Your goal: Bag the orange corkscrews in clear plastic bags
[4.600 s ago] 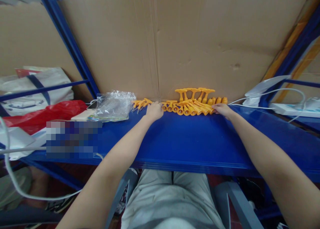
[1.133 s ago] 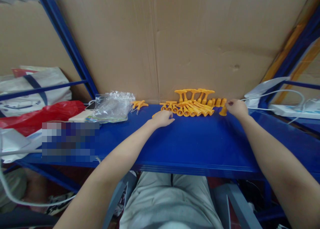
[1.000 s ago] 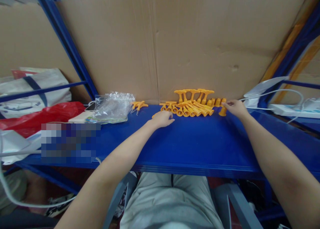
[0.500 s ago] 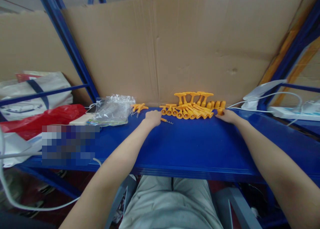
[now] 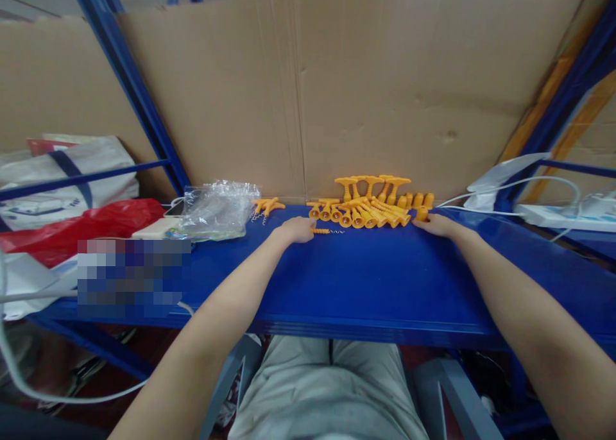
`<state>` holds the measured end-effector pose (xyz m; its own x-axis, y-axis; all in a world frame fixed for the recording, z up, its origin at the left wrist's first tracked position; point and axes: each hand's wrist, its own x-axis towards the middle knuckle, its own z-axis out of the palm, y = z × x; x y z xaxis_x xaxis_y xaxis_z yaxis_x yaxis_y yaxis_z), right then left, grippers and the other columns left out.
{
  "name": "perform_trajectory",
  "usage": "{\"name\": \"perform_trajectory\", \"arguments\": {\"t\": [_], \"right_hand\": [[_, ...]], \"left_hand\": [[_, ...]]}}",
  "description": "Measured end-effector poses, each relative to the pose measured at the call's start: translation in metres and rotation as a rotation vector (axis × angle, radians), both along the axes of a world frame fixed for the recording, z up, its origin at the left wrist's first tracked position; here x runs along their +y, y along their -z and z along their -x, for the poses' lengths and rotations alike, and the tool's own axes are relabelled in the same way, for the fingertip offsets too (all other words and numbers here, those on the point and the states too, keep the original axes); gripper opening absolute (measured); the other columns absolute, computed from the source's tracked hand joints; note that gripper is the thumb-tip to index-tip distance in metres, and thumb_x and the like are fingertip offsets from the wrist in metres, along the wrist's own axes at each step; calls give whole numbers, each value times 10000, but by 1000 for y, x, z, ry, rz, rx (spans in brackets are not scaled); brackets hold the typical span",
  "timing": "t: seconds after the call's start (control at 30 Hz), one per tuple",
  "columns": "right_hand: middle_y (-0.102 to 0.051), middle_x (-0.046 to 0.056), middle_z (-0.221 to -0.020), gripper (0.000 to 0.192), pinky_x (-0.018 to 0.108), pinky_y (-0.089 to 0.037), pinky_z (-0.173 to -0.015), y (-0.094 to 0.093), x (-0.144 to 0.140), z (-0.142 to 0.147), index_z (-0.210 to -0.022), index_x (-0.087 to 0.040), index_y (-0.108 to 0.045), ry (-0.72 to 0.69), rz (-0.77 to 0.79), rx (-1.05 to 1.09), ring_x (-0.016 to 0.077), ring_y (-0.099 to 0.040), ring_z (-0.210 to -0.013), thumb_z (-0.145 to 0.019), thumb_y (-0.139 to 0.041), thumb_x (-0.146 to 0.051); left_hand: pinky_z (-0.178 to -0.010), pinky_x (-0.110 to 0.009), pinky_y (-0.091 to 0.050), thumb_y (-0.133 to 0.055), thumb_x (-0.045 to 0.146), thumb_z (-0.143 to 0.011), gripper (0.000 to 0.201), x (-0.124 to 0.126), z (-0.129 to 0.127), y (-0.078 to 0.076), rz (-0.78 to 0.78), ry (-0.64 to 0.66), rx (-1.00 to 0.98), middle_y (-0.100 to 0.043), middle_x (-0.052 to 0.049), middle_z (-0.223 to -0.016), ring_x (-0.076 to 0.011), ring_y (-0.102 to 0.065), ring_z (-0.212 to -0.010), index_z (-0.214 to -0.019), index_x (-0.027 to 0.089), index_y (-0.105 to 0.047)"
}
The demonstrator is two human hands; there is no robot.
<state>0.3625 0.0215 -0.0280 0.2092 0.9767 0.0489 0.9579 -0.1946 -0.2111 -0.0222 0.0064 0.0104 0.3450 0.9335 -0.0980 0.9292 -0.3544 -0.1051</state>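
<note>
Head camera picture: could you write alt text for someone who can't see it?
A person's left hand holds an orange corkscrew piece on a blue shelf, while the right hand touches a small orange cap beside a pile of orange plastic parts. Cardboard stands behind; a clear plastic bag lies left.

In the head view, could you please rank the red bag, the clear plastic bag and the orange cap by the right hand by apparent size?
1. red bag
2. clear plastic bag, somewhat smaller
3. orange cap, touching the right hand, by far the smallest

No text, label or number can be read anywhere here.
</note>
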Motion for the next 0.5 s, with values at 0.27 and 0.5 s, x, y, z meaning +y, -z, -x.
{"name": "perform_trajectory", "arguments": {"t": [0.27, 0.5], "right_hand": [[-664, 244, -1207, 428, 406, -507, -877, -14, -6, 0, -1202, -103, -625, 60, -49, -175, 376, -626, -1150, -874, -586, -374], [-736, 113, -826, 178, 375, -542, -741, -9, 2, -16, -882, -171, -707, -12, -167, -71, 348, -708, -885, -753, -710, -292]], "left_hand": [[-839, -280, -497, -445, 225, -911, 321, -1, -8, 6, -63, 104, -186, -723, -83, -1099, -221, -683, -1011, -1217, 211, -542], [-831, -315, -504, -528, 264, -876, 307, 2, -13, 12, -308, 104, -396, -725, -84, -1047, -249, -682, -992, -1178, 211, -549]]}}
